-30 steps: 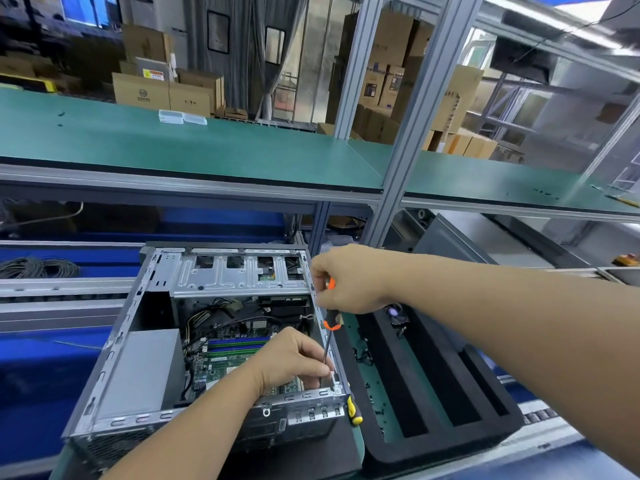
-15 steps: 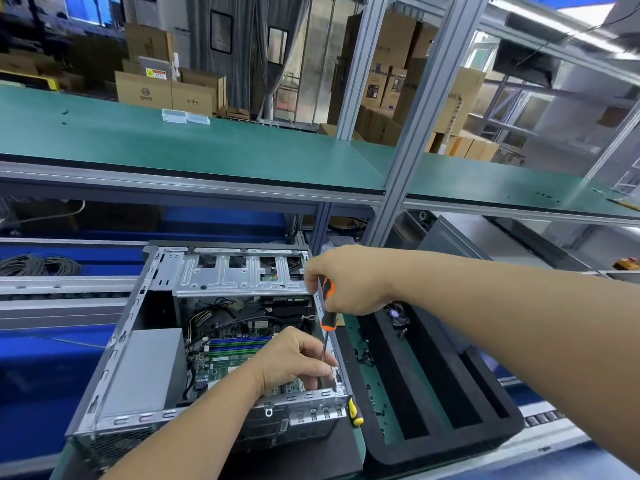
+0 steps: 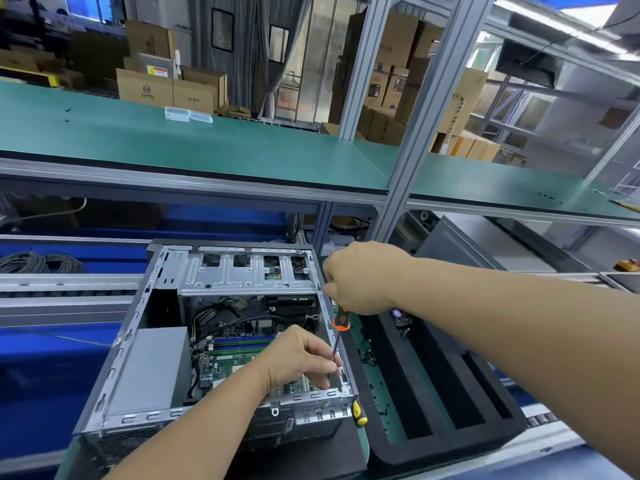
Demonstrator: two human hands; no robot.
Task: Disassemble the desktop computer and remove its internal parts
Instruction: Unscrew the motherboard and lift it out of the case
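Note:
An open desktop computer case [image 3: 131,344] lies on its side in front of me, showing the green motherboard [image 3: 239,358], cables and a grey power supply [image 3: 152,368]. My right hand [image 3: 360,277] grips the orange-and-black handle of a screwdriver [image 3: 338,327], whose shaft points down into the case's near right corner. My left hand [image 3: 301,358] is inside the case, its fingertips pinched around the lower shaft. The tip is hidden behind the fingers.
A black foam tray [image 3: 436,403] with long slots and a small fan lies to the right of the case. A yellow-handled tool [image 3: 358,414] rests between case and tray. A green shelf [image 3: 207,143] overhangs the bench. Coiled cables [image 3: 38,263] lie at far left.
My right hand has slid slightly up the screwdriver handle and turned. The left hand stays pinched on the shaft in the same corner.

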